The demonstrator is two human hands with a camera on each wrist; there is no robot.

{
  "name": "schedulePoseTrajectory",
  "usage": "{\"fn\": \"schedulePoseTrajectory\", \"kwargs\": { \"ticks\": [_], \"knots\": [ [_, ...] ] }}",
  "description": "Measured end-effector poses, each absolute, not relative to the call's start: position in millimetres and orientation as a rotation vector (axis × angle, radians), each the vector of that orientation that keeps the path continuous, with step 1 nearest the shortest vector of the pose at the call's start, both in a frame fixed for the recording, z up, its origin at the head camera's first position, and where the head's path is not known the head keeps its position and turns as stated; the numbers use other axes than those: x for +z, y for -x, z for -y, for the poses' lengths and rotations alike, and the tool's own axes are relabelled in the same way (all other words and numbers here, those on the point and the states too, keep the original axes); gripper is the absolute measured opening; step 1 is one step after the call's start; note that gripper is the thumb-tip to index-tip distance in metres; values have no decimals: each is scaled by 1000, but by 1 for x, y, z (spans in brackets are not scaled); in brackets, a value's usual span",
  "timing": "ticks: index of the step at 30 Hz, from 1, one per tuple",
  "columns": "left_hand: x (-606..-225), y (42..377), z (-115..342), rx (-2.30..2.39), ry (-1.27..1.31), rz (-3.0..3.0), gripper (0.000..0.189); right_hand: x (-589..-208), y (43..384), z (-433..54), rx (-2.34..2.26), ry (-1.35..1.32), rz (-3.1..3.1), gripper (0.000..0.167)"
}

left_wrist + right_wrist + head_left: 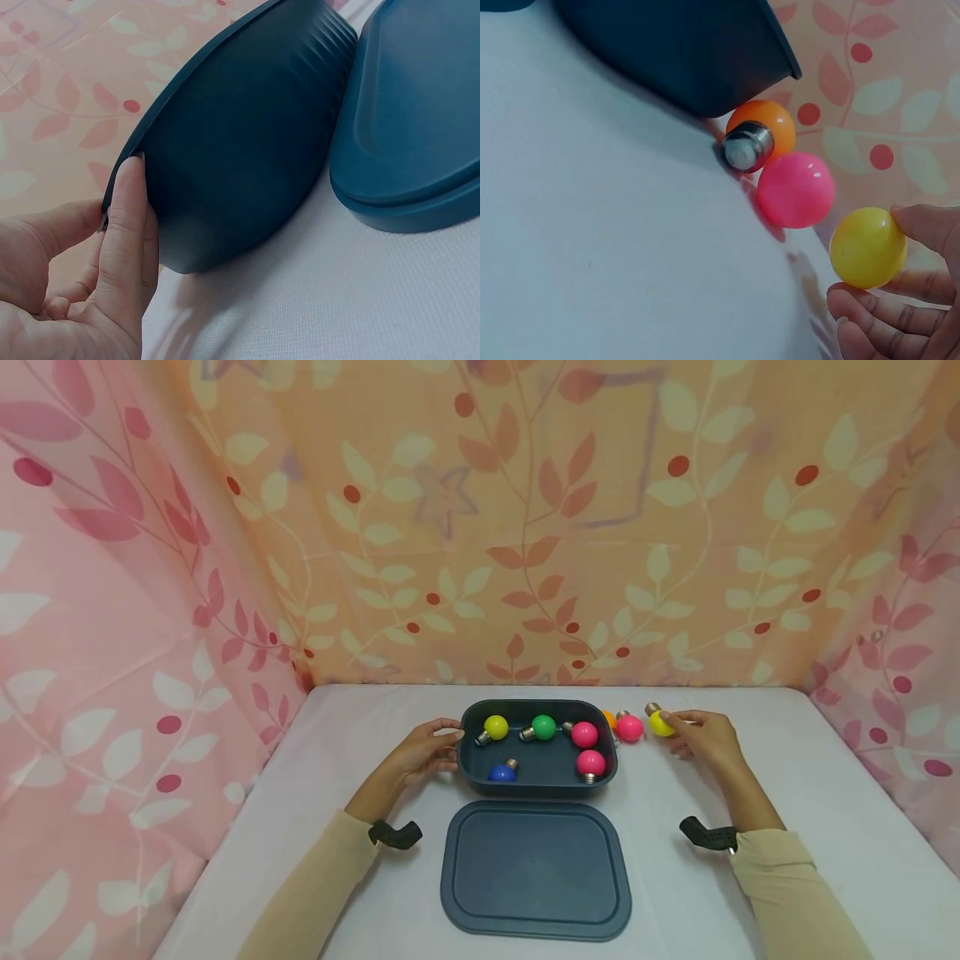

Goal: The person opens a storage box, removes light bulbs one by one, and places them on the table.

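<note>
My left hand grips the left rim of a dark blue-grey plastic container; in the left wrist view, thumb and fingers pinch its edge. Inside lie several small coloured light bulbs with metal screw bases: a yellow one, a green one, two pink ones and a blue one. To the right of the container, my right hand pinches another yellow bulb between thumb and fingers. Beside it on the table are a pink bulb and an orange bulb, close to the container's wall.
A flat lid of the same colour lies in front of the container on the white-covered table. Floral curtains hang behind and at both sides. Black straps circle both wrists.
</note>
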State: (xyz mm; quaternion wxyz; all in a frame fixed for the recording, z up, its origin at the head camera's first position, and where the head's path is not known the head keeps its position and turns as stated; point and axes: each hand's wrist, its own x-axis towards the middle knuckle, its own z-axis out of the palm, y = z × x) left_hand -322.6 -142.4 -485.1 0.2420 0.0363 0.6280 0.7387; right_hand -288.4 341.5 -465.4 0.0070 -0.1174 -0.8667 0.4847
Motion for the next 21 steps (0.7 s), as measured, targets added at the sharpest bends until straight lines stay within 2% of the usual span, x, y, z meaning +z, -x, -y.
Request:
{"fn": "schedulePoseTrajectory", "kwargs": {
  "ticks": [21],
  "knots": [
    [-484,322,144,2007,-61,-1734,37,-485,293,-336,1311,350,2693,67]
  ]
}}
